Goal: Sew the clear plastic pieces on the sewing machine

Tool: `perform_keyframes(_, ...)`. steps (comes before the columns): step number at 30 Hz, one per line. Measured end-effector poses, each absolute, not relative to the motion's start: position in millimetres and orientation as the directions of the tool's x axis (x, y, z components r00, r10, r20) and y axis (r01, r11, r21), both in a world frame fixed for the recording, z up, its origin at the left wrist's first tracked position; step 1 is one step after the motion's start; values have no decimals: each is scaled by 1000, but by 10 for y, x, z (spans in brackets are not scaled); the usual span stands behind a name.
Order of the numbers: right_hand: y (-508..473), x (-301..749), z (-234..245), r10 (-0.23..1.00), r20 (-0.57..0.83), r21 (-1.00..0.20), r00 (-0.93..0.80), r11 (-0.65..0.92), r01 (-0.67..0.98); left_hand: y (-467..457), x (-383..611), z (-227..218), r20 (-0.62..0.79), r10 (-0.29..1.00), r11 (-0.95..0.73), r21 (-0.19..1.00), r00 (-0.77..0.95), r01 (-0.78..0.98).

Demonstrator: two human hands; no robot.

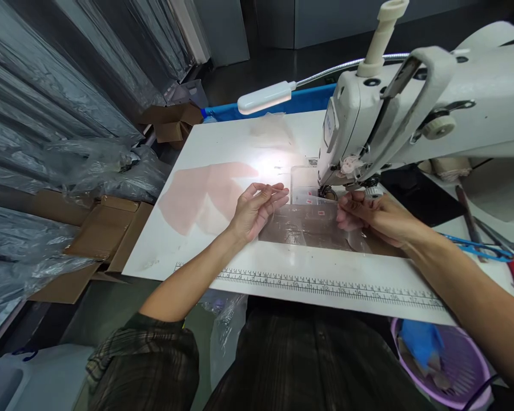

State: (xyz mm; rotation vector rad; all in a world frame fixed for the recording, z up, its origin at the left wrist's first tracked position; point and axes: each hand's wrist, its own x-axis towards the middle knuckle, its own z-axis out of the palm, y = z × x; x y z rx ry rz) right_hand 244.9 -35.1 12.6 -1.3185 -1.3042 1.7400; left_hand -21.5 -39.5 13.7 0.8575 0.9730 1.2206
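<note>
My right hand (364,212) pinches the clear film (302,231) just beside the presser foot (324,191); my left (256,210) has thumb and fingertips close together, though on what I can't tell. The film lies on the white table (248,257), mostly between them. To do this well, I should keep its edge flat and my fingertips off the needle. My left palm turns inward, wrist raised; my right reaches in under the sewing machine's head (346,120), fingers curled.
</note>
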Motion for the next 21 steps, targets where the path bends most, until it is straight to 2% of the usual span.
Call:
perform_keyframes(4,-371,2364,120,889,-336,-942,-311,-307,139,-368,-205,117,-157,985,173,920,74,-353)
perform_keyframes(7,-441,2365,172,865,-303,-952,-399,-256,168,-395,-198,102,-148,985,167,935,84,-313)
perform_keyframes(9,-516,2442,233,795,-322,-945,-515,-233,231,-474,-207,116,-174,978,198,952,119,-233)
perform_keyframes(12,-617,2650,336,610,-443,-896,-657,-265,357,-655,-242,200,-275,902,302,953,332,-33)
perform_keyframes(14,-632,2774,389,526,-506,-863,-683,-299,408,-740,-262,275,-310,837,309,948,452,78)
perform_keyframes(16,-585,2826,409,572,-501,-864,-649,-293,409,-732,-262,331,-293,828,239,956,479,173)
perform_keyframes(18,-494,2794,387,711,-435,-890,-553,-247,382,-616,-239,350,-210,880,56,936,426,346)
perform_keyframes(19,-444,2754,362,781,-390,-900,-488,-211,382,-523,-223,345,-133,910,-70,883,391,464)
perform_keyframes(21,-365,2662,295,872,-303,-891,-384,-116,439,-299,-184,312,64,924,-326,648,378,689)
